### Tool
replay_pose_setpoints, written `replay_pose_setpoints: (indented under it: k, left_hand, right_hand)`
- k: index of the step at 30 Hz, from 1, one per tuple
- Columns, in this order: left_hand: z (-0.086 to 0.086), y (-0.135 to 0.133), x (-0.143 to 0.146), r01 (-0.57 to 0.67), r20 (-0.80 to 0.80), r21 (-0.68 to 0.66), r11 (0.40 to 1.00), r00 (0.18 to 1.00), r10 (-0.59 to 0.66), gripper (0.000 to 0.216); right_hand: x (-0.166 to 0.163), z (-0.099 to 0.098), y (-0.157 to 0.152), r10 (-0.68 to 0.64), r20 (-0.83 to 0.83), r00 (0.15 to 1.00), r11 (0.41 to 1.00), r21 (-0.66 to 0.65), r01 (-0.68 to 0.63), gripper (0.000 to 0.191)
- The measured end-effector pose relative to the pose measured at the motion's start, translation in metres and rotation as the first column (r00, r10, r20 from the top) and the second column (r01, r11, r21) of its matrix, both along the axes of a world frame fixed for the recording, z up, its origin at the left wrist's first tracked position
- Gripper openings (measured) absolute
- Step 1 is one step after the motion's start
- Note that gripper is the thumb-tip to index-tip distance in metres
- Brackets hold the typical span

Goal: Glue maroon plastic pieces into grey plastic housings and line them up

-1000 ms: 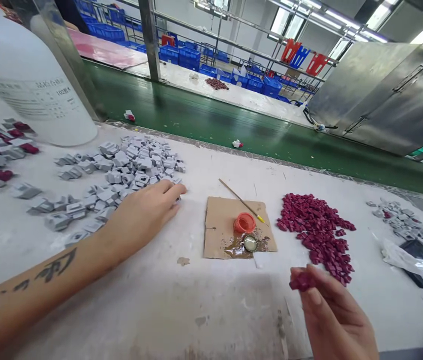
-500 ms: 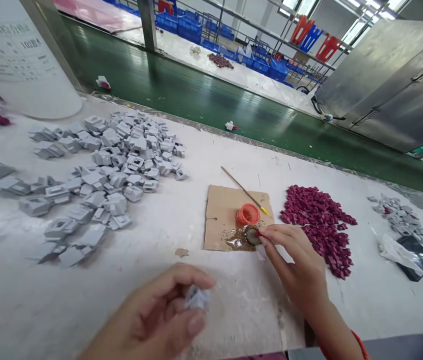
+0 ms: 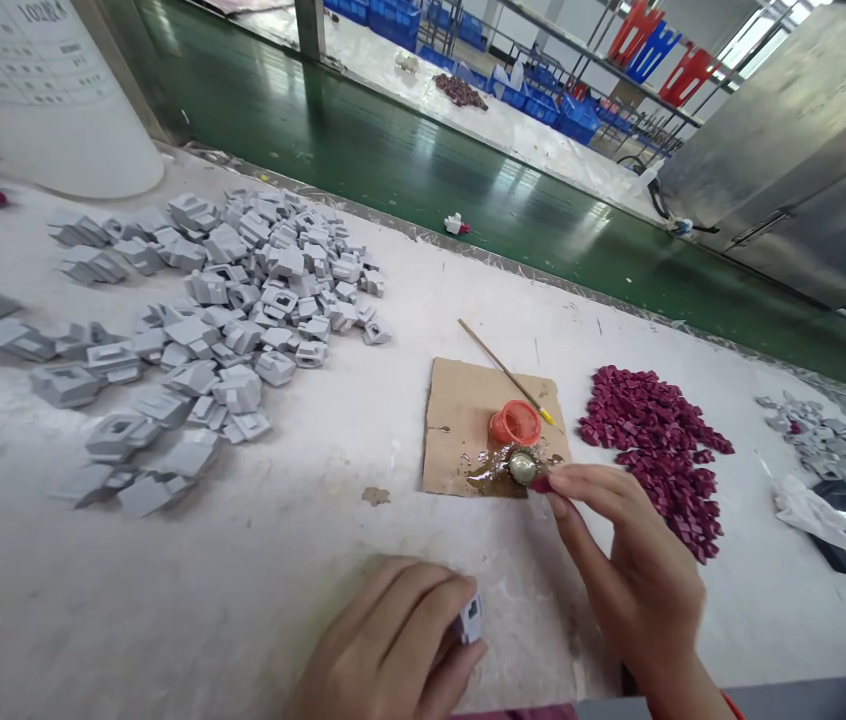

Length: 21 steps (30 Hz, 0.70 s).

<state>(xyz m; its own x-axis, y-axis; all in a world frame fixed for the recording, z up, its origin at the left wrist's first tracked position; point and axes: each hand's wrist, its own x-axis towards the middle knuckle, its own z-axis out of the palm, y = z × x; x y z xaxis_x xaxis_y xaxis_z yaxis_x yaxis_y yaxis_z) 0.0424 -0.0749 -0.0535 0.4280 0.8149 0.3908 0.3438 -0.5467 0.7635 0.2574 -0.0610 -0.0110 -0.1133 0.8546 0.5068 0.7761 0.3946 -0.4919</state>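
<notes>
Maroon piece [image 3: 541, 484], tiny, mostly hidden, pinched at right hand [image 3: 637, 575] fingertips, touching metal cap [image 3: 523, 466] in glue puddle on cardboard [image 3: 460, 425]. Orange cap [image 3: 514, 423] sitting just behind, thin brush [image 3: 509, 373] lying across cardboard corner. Maroon pile [image 3: 655, 440] lying right of cardboard, nothing blocking. Grey piece [image 3: 471, 620], small, boxy, clamped in left hand [image 3: 393, 650] near worktop [image 3: 243, 580] front edge. Grey pile [image 3: 243, 300] spreading far left; white bottle [image 3: 40, 90] standing behind; green conveyor [image 3: 393, 170] running beyond.

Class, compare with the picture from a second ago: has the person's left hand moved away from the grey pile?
Yes. The left hand has come off the grey pile and drawn back to the near table edge, left of the cardboard, now gripping one grey piece.
</notes>
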Motion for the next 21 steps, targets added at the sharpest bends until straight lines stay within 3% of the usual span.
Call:
replay_pose_setpoints:
  k: [4, 7, 21]
  left_hand:
    - [0.005, 0.004, 0.001, -0.019, 0.028, -0.007, 1.000, 0.999, 0.019, 0.026]
    - [0.008, 0.005, 0.002, -0.036, 0.074, -0.039, 0.999, 0.996, 0.039, 0.025]
    - [0.011, 0.006, -0.001, -0.012, 0.094, -0.110, 0.994, 0.995, 0.022, 0.023]
  right_hand:
    - [-0.019, -0.004, -0.031, 0.054, -0.245, 0.968, 0.993, -0.084, -0.077, 0.031]
    - [-0.032, -0.011, -0.042, 0.044, -0.322, 0.946, 0.995, -0.067, -0.069, 0.028]
    - [-0.038, -0.005, -0.034, 0.123, -0.315, 0.941, 0.978, -0.119, -0.168, 0.031]
